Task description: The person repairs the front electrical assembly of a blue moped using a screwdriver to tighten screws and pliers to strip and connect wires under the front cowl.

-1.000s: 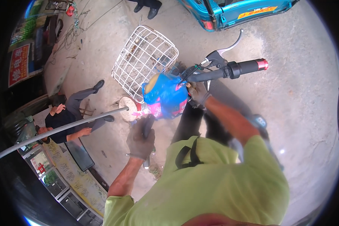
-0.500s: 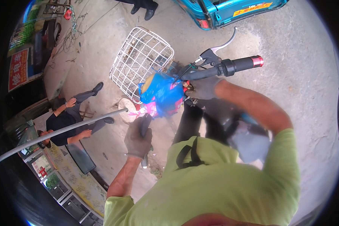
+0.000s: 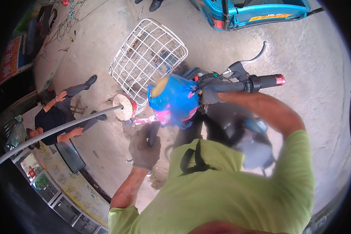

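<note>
Handlebar [image 3: 236, 86] sits lower in view than half a second ago, between two and three o'clock of the right hand [image 3: 210, 95], grasp unclear to me. Left hand [image 3: 145, 151] holds a dark object [image 3: 153, 134]. I judge the handlebar stiff, weighty; hold its black grip [image 3: 267, 81].

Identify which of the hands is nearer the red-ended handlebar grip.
The right hand, right of the blue bag; the left hand, holding a dark elongated object, is farther off.

Right hand [image 3: 210, 96] — fingers mostly hidden by blue bag [image 3: 174, 100] — and turquoise vehicle [image 3: 243, 20] cut off at top.
</note>
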A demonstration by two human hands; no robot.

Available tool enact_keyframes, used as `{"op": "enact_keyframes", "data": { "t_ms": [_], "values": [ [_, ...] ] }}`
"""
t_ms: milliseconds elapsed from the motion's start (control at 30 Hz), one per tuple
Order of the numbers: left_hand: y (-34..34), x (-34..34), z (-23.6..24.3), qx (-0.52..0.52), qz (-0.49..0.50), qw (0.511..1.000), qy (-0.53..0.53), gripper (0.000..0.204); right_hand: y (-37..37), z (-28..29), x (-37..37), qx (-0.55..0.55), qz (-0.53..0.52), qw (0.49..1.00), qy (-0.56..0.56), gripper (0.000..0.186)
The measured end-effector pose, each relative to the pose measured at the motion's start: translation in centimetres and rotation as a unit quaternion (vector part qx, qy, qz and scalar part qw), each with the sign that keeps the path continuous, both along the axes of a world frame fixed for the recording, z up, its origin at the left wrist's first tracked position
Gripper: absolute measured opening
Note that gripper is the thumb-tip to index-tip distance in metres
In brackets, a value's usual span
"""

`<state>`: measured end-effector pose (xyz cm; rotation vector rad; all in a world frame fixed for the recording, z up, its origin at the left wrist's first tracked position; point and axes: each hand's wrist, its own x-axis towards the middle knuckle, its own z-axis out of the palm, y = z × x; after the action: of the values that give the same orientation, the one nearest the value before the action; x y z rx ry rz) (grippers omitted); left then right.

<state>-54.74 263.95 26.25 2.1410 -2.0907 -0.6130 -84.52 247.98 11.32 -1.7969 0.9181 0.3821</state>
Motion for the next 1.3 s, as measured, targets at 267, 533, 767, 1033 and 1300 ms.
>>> {"op": "enact_keyframes", "data": {
  "t_ms": [267,533,767,1033,1300],
  "values": [
    [-0.1,0.4,0.3,0.017,0.009,1.0,-0.009,0.052,0.2,2.9,3.5,0.048,-0.1,0.968,-0.223,0.045],
    [-0.3,-1.4,1.4,0.067,0.035,0.996,-0.049,0.048,-0.1,1.5,-3.6,-0.004,-0.113,0.989,-0.098,0.046],
    [0.4,-0.9,1.2,0.08,0.007,0.996,-0.045,0.046,2.4,-0.1,-2.6,-0.013,-0.19,0.968,-0.165,0.048],
    [-1.0,-2.2,7.6,0.105,-0.024,0.99,-0.093,0.05,1.3,5.8,-1.9,0.119,-0.031,0.992,0.01,0.055],
    [0.4,-1.4,4.6,0.033,-0.012,0.998,-0.054,0.049,8.8,7.0,-0.4,0.397,-0.487,0.694,-0.351,0.028]
  ]
}}
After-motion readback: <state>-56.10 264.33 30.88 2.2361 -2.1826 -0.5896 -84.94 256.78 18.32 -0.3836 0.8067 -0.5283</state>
